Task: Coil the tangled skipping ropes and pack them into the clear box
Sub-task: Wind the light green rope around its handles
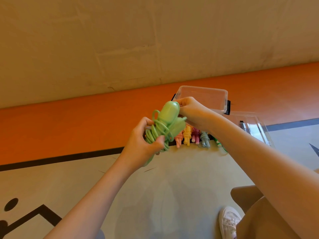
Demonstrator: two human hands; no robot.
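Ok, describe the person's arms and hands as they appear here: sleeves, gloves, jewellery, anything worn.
Both forearms are bare up to the frame edge: no sleeves show. The left hand and right hand wear no gloves, and no rings, watch or bracelets are visible. Elsewhere the person wears tan-brown trousers and a white lace-up sneaker.

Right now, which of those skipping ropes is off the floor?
The light green skipping rope: the left hand grips its coils and the right hand holds a handle. The pink, yellow, maroon and grey-blue bundles lie on the floor behind.
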